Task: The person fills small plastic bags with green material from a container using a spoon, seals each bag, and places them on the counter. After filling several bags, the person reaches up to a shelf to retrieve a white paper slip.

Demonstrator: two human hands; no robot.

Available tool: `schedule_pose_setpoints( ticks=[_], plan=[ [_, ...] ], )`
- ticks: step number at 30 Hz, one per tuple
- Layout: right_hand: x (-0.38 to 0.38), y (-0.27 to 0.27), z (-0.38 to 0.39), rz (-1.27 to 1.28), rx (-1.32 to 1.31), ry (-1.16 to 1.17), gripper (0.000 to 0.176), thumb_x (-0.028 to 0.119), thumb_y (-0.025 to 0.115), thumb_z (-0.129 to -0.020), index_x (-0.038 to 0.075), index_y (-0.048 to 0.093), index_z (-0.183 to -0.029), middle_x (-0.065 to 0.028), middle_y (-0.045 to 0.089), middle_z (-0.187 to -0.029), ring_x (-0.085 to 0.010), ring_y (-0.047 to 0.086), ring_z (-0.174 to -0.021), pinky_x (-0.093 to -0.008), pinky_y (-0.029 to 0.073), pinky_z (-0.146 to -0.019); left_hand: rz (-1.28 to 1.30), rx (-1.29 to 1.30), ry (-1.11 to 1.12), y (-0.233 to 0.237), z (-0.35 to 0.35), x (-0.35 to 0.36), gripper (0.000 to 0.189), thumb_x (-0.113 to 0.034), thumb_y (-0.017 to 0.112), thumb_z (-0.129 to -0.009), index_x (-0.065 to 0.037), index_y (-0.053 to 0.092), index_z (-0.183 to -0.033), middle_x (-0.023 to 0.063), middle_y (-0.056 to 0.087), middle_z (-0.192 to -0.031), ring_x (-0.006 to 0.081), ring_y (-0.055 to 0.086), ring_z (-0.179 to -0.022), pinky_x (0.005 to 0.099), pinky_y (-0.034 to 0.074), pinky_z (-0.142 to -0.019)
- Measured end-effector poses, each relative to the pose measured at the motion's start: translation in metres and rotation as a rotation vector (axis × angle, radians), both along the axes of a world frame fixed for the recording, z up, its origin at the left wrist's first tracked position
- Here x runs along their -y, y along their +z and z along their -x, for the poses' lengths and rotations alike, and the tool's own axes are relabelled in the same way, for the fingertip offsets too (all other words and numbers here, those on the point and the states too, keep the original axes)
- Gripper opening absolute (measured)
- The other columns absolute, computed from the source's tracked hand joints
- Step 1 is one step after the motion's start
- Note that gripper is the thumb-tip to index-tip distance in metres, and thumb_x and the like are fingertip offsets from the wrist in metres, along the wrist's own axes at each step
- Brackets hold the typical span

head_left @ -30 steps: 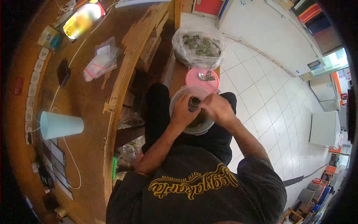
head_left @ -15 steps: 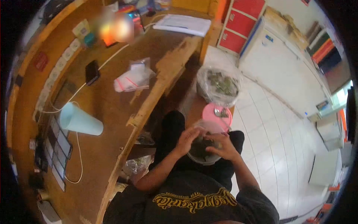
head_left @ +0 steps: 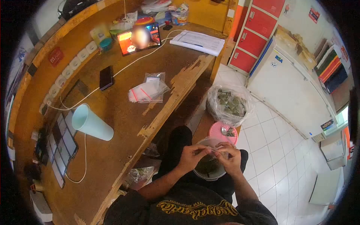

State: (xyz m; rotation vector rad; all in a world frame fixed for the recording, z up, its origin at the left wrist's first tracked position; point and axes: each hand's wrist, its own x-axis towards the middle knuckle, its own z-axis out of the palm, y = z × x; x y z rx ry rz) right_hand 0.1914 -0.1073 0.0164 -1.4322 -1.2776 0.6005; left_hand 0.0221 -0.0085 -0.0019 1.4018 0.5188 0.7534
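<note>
Over a tub (head_left: 208, 177) in my lap, my left hand (head_left: 192, 157) and my right hand (head_left: 230, 160) meet with pinched fingertips. Between them is the edge of a small clear plastic bag (head_left: 214, 148), partly hidden by the fingers. Dark green leafy material (head_left: 208, 167) lies in the tub beneath. Just beyond my hands, a pink lid (head_left: 215, 132) bears a metal spoon (head_left: 224, 130) and a few small green pieces. Farther out stands a container lined with a clear bag (head_left: 245, 117), holding many folded-looking green leaf pieces (head_left: 231, 102).
On the wooden desk (head_left: 123, 123) to my left are a light blue cup (head_left: 92, 122), a phone (head_left: 106, 78), a pack of clear bags (head_left: 148, 92), a lit tablet (head_left: 153, 37), papers (head_left: 198, 42) and a white cable. A white freezer (head_left: 292, 86) and red lockers (head_left: 252, 39) stand beyond.
My hands have come closer together, from loosely spread fingers to a pinch on the plastic bag. The whole view has shifted slightly, so the desk sits lower and further right.
</note>
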Motion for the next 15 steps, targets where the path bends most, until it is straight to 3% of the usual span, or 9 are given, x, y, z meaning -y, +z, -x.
schedule_pose_setpoints(
  ticks=[3,6,8,12,14,15],
  plan=[
    [-0.002,-0.003,0.003,0.015,-0.044,0.020,0.015,0.000,0.073,-0.076,0.001,0.068,-0.090,-0.0127,0.068,-0.095,-0.0220,0.064,-0.095,-0.0326,0.048,-0.084,0.059,0.027,0.002,-0.008,-0.002,-0.002,0.014,-0.010,0.069,-0.090,0.003,0.072,-0.097,0.0097,0.073,-0.096,0.0123,0.067,-0.088,0.0269,0.052,-0.078],
    [-0.010,-0.010,0.005,0.026,-0.149,0.028,0.015,0.000,0.073,-0.077,0.002,0.068,-0.091,-0.0113,0.068,-0.094,-0.0216,0.065,-0.095,-0.0322,0.048,-0.083,-0.065,0.069,-0.018,-0.004,-0.004,-0.005,0.013,-0.010,0.072,-0.088,0.001,0.071,-0.095,0.0080,0.072,-0.092,0.0140,0.066,-0.087,0.0298,0.053,-0.078],
    [-0.014,-0.011,0.008,0.007,-0.178,0.019,0.014,0.000,0.074,-0.078,0.003,0.068,-0.091,-0.0102,0.067,-0.093,-0.0211,0.065,-0.094,-0.0320,0.048,-0.082,-0.397,-0.008,0.114,0.004,-0.003,-0.009,0.014,-0.010,0.073,-0.087,0.002,0.070,-0.092,0.0083,0.071,-0.091,0.0134,0.064,-0.088,0.0312,0.052,-0.077],
    [-0.021,-0.004,0.014,0.120,0.031,0.029,0.011,0.007,0.073,-0.082,0.005,0.067,-0.092,-0.0086,0.069,-0.096,-0.0221,0.065,-0.096,-0.0365,0.043,-0.089,-0.542,-0.025,0.300,-0.018,-0.006,-0.010,0.014,-0.011,0.070,-0.089,0.002,0.069,-0.093,0.0096,0.068,-0.095,0.0138,0.062,-0.090,0.0315,0.051,-0.077],
    [-0.024,0.004,0.013,0.137,0.091,0.033,0.010,0.009,0.072,-0.084,0.006,0.067,-0.092,-0.0085,0.070,-0.098,-0.0226,0.065,-0.097,-0.0382,0.040,-0.092,0.019,0.250,0.363,-0.022,-0.012,-0.010,0.014,-0.011,0.065,-0.093,0.002,0.068,-0.095,0.0110,0.065,-0.102,0.0154,0.062,-0.093,0.0307,0.050,-0.079],
    [-0.026,0.009,0.012,0.136,0.102,0.051,0.010,0.010,0.071,-0.085,0.006,0.067,-0.093,-0.0086,0.070,-0.099,-0.0234,0.065,-0.099,-0.0396,0.038,-0.094,0.019,0.252,0.361,-0.025,-0.014,-0.013,0.014,-0.011,0.065,-0.093,0.002,0.068,-0.095,0.0110,0.065,-0.102,0.0154,0.062,-0.093,0.0307,0.050,-0.079]
  ],
)
